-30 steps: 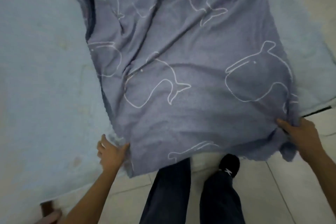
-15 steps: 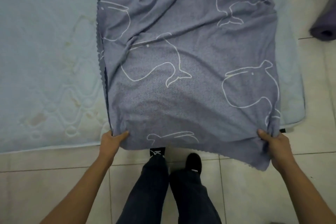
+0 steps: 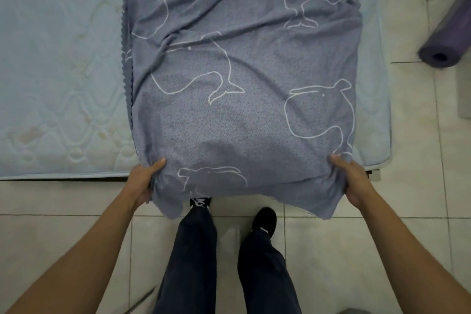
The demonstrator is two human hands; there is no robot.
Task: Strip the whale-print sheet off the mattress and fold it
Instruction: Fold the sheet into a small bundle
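Observation:
The whale-print sheet (image 3: 242,79), grey-blue with white whale outlines, lies folded into a long strip on the right part of the pale blue mattress (image 3: 58,71). Its near end hangs over the mattress edge toward the floor. My left hand (image 3: 144,181) grips the near left corner of the sheet. My right hand (image 3: 353,180) grips the near right corner. Both hands hold the fabric just past the mattress edge, thumbs on top.
A rolled purple mat (image 3: 448,35) lies on the tiled floor (image 3: 413,211) at the right. My legs in dark trousers and black shoes (image 3: 263,219) stand on the tiles right in front of the mattress. The bare mattress stretches away to the left.
The sheet has been pulled toward me so its near end now hangs over the mattress edge. I have stepped back, and both hands keep their grip on the corners.

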